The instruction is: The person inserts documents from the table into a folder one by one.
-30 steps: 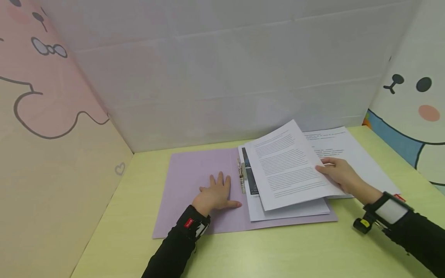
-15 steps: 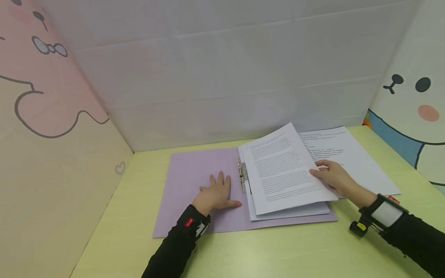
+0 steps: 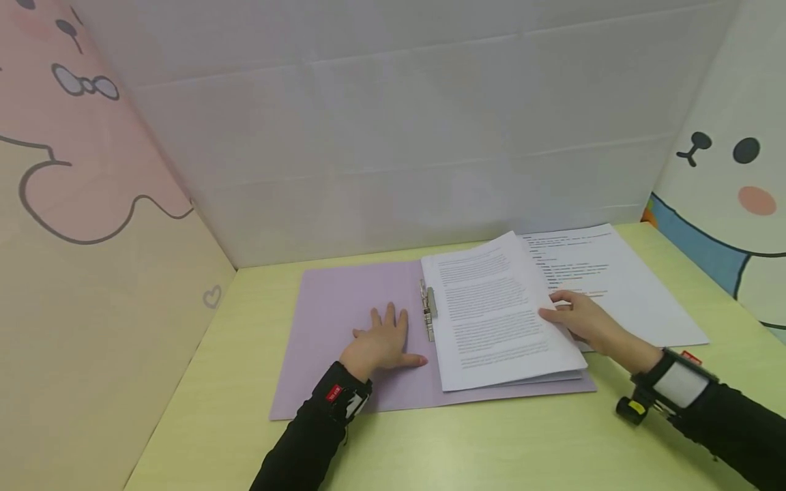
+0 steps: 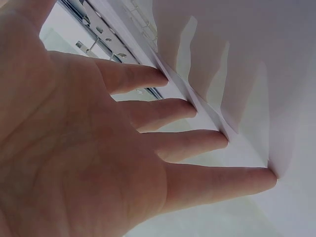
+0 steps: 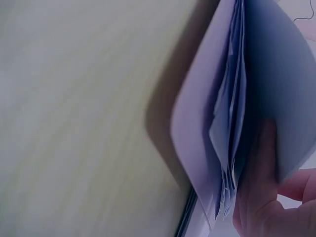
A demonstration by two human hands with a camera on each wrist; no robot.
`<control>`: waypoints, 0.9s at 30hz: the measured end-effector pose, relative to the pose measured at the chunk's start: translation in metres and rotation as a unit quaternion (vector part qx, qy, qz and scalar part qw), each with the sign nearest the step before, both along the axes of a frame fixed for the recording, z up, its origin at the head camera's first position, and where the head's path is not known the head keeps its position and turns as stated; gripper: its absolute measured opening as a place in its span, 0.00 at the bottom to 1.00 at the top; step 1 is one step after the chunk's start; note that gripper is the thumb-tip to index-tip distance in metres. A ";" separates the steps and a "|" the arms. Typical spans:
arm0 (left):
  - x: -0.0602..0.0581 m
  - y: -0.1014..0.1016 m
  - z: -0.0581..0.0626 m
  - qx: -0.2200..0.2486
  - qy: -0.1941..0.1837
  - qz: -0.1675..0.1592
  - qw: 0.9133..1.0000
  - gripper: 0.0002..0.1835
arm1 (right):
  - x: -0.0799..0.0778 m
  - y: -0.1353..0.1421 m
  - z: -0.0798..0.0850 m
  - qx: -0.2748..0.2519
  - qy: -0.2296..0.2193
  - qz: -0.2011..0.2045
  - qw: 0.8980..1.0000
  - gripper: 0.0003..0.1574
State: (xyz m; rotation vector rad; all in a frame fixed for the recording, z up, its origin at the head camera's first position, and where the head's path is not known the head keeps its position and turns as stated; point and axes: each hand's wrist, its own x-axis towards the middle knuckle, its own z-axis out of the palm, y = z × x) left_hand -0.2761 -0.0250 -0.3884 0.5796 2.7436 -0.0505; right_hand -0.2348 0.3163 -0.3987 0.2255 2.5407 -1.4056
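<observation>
A lilac folder [image 3: 344,293] lies open on the table, with a metal clip [image 3: 428,310] along its spine. My left hand [image 3: 377,348] rests on the folder's left cover, fingers straight and spread; its palm [image 4: 94,143] fills much of the left wrist view. Over the pages on the right cover, my right hand [image 3: 586,324] pinches the right edge of a printed sheet [image 3: 491,300]. That sheet's right side bows up above the pages beneath. From the right wrist view, the lifted sheet [image 5: 286,74] stands apart from the loose page edges [image 5: 227,113], with fingers under it.
Another stack of printed pages [image 3: 638,300] lies to the right, partly covered by the held sheet and right hand. The yellow table [image 3: 467,450] meets a white back wall [image 3: 393,170] and cartoon-printed side panels.
My right hand has moved left and slightly down with the sheet, which now lies lower and lines up with the pages by the clip. The left hand has stayed in place.
</observation>
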 end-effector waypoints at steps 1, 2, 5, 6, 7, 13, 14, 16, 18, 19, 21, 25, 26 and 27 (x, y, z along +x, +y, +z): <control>0.000 0.000 0.000 0.000 0.000 0.000 1.000 0.59 | 0.000 0.000 -0.001 -0.003 -0.002 0.003 1.000 0.43; 0.000 0.000 0.000 0.000 0.000 0.001 1.000 0.59 | 0.000 -0.001 -0.001 -0.003 -0.001 0.006 1.000 0.42; 0.000 -0.001 0.000 0.000 0.000 0.002 1.000 0.59 | 0.000 -0.001 -0.002 -0.003 0.000 0.014 1.000 0.40; 0.000 -0.001 0.000 0.000 0.000 0.002 1.000 0.59 | 0.000 -0.001 -0.002 0.000 0.000 0.016 1.000 0.40; 0.000 -0.001 -0.001 0.000 0.000 0.002 1.000 0.59 | 0.000 0.000 -0.002 0.002 -0.001 0.019 1.000 0.40; 0.001 -0.002 -0.003 -0.003 0.002 -0.002 1.000 0.60 | 0.001 0.006 -0.003 0.041 0.014 0.034 0.999 0.41; 0.001 -0.001 -0.002 -0.003 0.002 -0.001 1.000 0.60 | 0.001 0.008 -0.003 0.045 0.020 0.034 0.998 0.40; 0.001 -0.001 -0.002 0.000 0.002 -0.001 1.000 0.60 | 0.001 0.013 -0.003 0.047 0.028 0.031 0.998 0.37; 0.001 -0.001 -0.002 0.002 0.003 -0.001 1.000 0.59 | 0.001 0.020 -0.002 0.037 0.030 0.026 0.999 0.34; 0.000 -0.001 -0.002 0.003 0.002 -0.001 1.000 0.59 | 0.001 0.023 -0.002 0.029 0.028 0.024 0.999 0.33; 0.000 -0.001 -0.002 0.004 0.004 -0.001 1.000 0.59 | 0.001 0.029 -0.001 0.011 0.021 0.018 1.000 0.31; 0.000 -0.002 -0.002 0.003 0.003 0.000 1.000 0.59 | 0.001 0.044 -0.002 0.009 0.018 0.011 1.000 0.31; 0.000 -0.002 -0.002 0.004 0.003 0.000 1.000 0.59 | 0.001 0.049 -0.002 0.019 0.022 0.008 1.000 0.32; 0.000 -0.002 -0.002 0.005 0.004 0.000 1.000 0.59 | 0.001 0.053 -0.002 0.034 0.027 0.005 0.999 0.32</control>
